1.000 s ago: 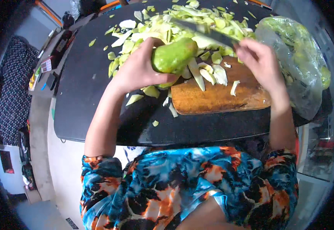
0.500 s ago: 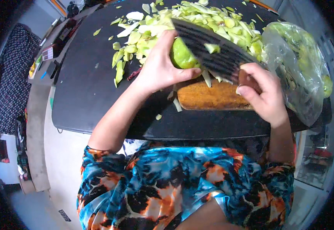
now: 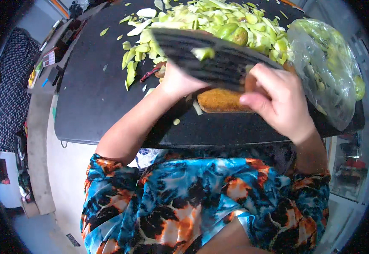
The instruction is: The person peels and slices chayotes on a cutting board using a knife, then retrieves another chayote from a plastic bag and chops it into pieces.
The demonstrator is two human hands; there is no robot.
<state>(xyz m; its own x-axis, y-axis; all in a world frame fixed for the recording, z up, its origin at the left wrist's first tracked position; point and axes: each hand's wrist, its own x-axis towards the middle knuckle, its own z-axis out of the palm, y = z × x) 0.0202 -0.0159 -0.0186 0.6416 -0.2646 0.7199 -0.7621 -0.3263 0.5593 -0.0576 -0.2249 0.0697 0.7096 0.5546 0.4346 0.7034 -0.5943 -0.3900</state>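
Over board (image 3: 220, 101), right hand (image 3: 280, 103) raised knife (image 3: 212, 59) higher.

Cutting board (image 3: 220, 101) on table (image 3: 91, 97), bag (image 3: 324, 67) right, slices (image 3: 218, 19) behind

A single head-worn fisheye view looks steeply down from close above, facing forward over the person's chest at the bottom of the frame to the dark table (image 3: 87, 106) across the upper half. Straight edges bow toward the rim, and black corners ring the picture.
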